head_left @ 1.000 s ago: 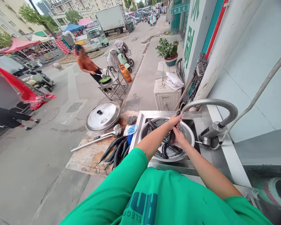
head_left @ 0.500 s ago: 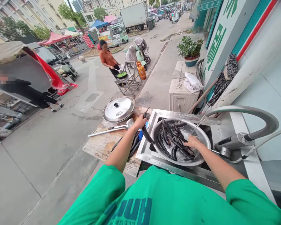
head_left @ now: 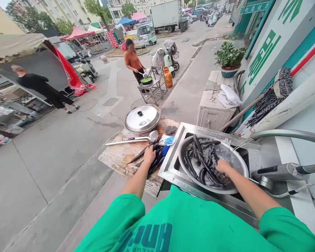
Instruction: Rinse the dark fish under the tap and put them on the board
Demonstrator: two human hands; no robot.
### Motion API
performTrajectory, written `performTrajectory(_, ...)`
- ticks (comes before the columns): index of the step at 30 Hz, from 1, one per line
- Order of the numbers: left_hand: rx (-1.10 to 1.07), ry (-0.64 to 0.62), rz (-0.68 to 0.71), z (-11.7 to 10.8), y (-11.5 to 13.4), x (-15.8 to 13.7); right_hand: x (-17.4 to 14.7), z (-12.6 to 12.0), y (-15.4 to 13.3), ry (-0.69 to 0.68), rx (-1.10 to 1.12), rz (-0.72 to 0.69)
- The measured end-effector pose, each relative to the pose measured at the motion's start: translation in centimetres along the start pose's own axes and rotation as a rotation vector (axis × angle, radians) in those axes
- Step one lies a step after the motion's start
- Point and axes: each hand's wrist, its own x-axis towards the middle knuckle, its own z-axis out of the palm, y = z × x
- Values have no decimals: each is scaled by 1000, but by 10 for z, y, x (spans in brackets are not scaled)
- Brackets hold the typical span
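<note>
Long dark eggplants (head_left: pixel 196 161) lie in water in a round metal basin (head_left: pixel 182 175), which sits in the sink. My right hand (head_left: pixel 224 167) reaches into the basin's right side, its fingers hidden among the eggplants and splashing water. On the wooden board to the left, my left hand (head_left: pixel 149 155) is closed on an eggplant (head_left: pixel 139 155) at the top of a small pile. More dark eggplants (head_left: pixel 156 164) lie beside and under that hand. Water runs from the curved faucet (head_left: pixel 291 133) into the basin.
A ladle (head_left: pixel 152 137), a large pan lid (head_left: pixel 141 119), a steel scourer (head_left: pixel 170 130) and a blue-white packet (head_left: pixel 169 140) lie on the board (head_left: pixel 115 154). The sink (head_left: pixel 170 168) adjoins it. Beyond, a person (head_left: pixel 133 61) stirs a wok (head_left: pixel 146 80); a mop (head_left: pixel 270 98) leans right.
My left hand has moved from beside the basin, where it held an eggplant, down to the pile on the board. My right hand has gone deeper into the basin. The view has shifted left.
</note>
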Motion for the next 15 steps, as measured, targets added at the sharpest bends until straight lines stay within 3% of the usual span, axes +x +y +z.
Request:
performTrajectory(4, 11, 169, 58, -2, 38, -1, -14, -11, -3, -92, 185, 86)
performTrajectory(7, -271, 101, 243, 9, 104, -7, -34, -29, -3, -216, 399, 65)
performTrajectory(10, -669, -247, 338, 39, 190, -29, -62, -50, -5, -427, 894, -17)
performTrajectory(12, -913, -492, 264, 60, 245, -48, -81, -62, -8, -594, 1243, -57)
performTrajectory(15, -1368, -924, 172, 76, 311, -72, -105, -71, -11, -765, 1405, -74)
